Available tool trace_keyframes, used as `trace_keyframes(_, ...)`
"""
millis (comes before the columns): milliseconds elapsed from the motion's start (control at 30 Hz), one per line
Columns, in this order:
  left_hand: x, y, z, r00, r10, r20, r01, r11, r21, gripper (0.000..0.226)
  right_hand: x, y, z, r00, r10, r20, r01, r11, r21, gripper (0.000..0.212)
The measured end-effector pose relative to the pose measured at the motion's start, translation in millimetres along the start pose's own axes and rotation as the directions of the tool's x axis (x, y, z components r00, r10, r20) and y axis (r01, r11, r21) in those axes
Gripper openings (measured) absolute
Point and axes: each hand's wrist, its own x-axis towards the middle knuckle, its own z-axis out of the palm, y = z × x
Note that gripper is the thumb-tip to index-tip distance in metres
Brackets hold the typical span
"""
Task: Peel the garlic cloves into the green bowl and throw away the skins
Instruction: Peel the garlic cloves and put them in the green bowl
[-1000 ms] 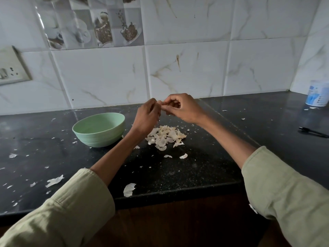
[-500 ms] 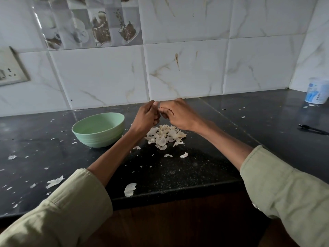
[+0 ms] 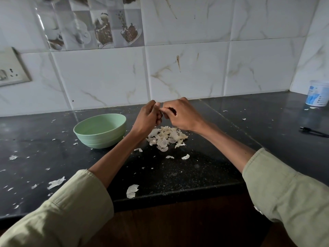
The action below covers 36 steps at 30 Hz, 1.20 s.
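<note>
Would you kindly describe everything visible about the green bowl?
The green bowl is pale mint, round, with a smooth matte finish like plastic and faint ridges around its lower wall. It stands upright on the dark countertop, left of the pile of garlic skins. The visible part of its inside looks empty. Neither hand touches it.

There is one view only, from a camera worn on the person's head. It looks forward and down across the dark worktop [image 3: 204, 172] toward the tiled wall [image 3: 187, 68] at its back edge. The wide lens bends the wall lines and takes in both sleeves at the bottom corners. The worktop's front edge runs across the lower third. The hands, left [image 3: 147, 118] and right [image 3: 179, 114], sit near the middle of the picture, at arm's reach.
</note>
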Motion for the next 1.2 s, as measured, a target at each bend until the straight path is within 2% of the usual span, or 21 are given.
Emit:
trace_keyframes(167, -0.1, 0.7, 12.2, 0.983, 0.055, -0.176, -0.02, 0.982, 0.19, 0.029, -0.1, -5.2, 1.6, 1.0, -0.007, -0.028, 0.007, 1.0, -0.001, 0.032)
trace_keyframes(367, -3.6, 4.5, 17.5, 0.943, 0.123, -0.309, -0.031, 0.958, 0.287, 0.024, -0.8, -11.7, 6.3, 0.995, -0.04, -0.09, 0.034, 0.996, -0.077, 0.031)
trace_keyframes(500, -4.0, 3.1, 17.5, 0.919, 0.14, -0.367, -0.012, 0.944, 0.33, 0.02, -3.2, -17.2, 6.5, 0.991, -0.079, -0.109, 0.066, 0.991, -0.113, 0.028)
trace_keyframes(633, -2.8, 5.5, 18.0, 0.909, 0.114, -0.401, -0.01, 0.968, 0.251, 0.027, -2.6, -19.3, 11.9, 0.989, -0.003, -0.15, -0.002, 0.999, -0.039, 0.039)
trace_keyframes(700, -0.2, 6.0, 12.8, 0.919, 0.071, -0.388, -0.01, 0.988, 0.155, 0.031, 0.1, -15.8, 10.3, 0.988, 0.042, -0.149, -0.033, 0.997, 0.066, 0.04)
trace_keyframes(767, 0.5, 6.9, 6.9, 0.935, 0.054, -0.351, -0.024, 0.996, 0.089, 0.03, 2.5, -11.4, 3.7, 0.993, 0.082, -0.087, -0.067, 0.984, 0.164, 0.034)
trace_keyframes(833, -0.2, 7.4, 4.0, 0.943, 0.066, -0.326, -0.05, 0.997, 0.057, 0.03, 4.3, -8.6, -0.6, 0.994, 0.107, -0.026, -0.1, 0.976, 0.193, 0.035)
trace_keyframes(967, -0.3, 5.0, 2.5, 0.964, 0.088, -0.252, -0.066, 0.993, 0.092, 0.033, 3.3, -5.9, 1.4, 0.992, 0.124, -0.024, -0.12, 0.987, 0.11, 0.041)
trace_keyframes(1033, 0.9, 2.5, 2.1, 0.976, 0.079, -0.201, -0.058, 0.992, 0.11, 0.034, 3.4, -4.8, 0.2, 0.99, 0.142, -0.008, -0.139, 0.978, 0.157, 0.044)
trace_keyframes(1200, 0.5, 0.5, 4.1, 0.986, 0.102, -0.133, -0.087, 0.99, 0.112, 0.033, 4.9, -5.3, -2.8, 0.986, 0.134, 0.098, -0.157, 0.943, 0.292, 0.032)
